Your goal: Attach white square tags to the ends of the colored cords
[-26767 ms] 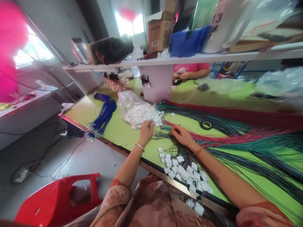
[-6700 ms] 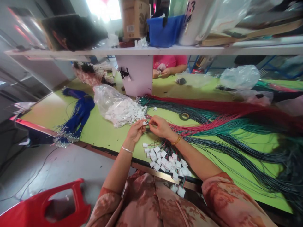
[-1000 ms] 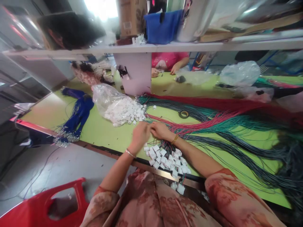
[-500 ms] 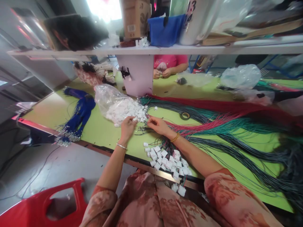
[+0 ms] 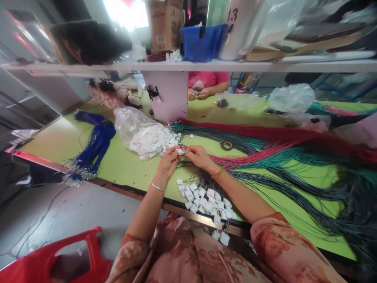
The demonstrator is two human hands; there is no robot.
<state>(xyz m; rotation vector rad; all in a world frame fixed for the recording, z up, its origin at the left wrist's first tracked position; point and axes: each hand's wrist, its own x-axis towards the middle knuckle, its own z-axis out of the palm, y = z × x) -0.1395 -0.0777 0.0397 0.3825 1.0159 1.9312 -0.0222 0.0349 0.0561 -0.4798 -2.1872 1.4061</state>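
My left hand (image 5: 169,162) pinches a small white plastic connector (image 5: 179,151) between thumb and fingertips. Close against it, my right hand (image 5: 200,158) has thumb and forefinger pressed together on a thin wire end at the connector; the wire's colour is hard to make out. Just beyond my left hand, a clear plastic bag (image 5: 127,118) spills loose white connectors (image 5: 149,142). Red wires (image 5: 250,134) and green wires (image 5: 294,157) stretch away to the right of my right hand. Nearer my body lies a heap of white connectors with wires attached (image 5: 206,202).
A roll of dark tape (image 5: 226,146) lies among the wires. Blue wire bundles (image 5: 101,137) rest at left. A shelf (image 5: 250,67) with a blue bin (image 5: 202,43) crosses above the table. Opposite sits a person in a pink shirt (image 5: 209,80). A red chair (image 5: 97,247) stands lower left.
My left hand has moved right, bringing a white connector up to my right hand's fingertips. My hands were apart before; now they meet. The view has shifted slightly.
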